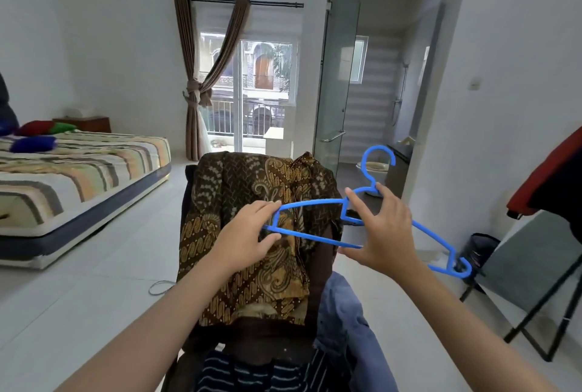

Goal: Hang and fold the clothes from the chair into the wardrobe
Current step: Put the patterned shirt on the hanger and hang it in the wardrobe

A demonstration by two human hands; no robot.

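A blue plastic hanger (318, 202) is held level in front of me, hook up and to the right. My left hand (248, 237) pinches its left end. My right hand (382, 231) grips its middle, just under the hook. Behind and below the hanger, a brown batik shirt (248, 246) hangs draped over the back of a dark chair (195, 357). Lower on the chair lie a blue garment (349, 316) and a dark striped one (252, 372). No wardrobe is in view.
A low bed (78, 177) with a striped sheet stands at the left. A glass door (338, 83) opens to a bathroom ahead. At the right a folding stand (541, 313) carries red and dark cloth (554, 183). A cable (162, 287) lies on the white tiles.
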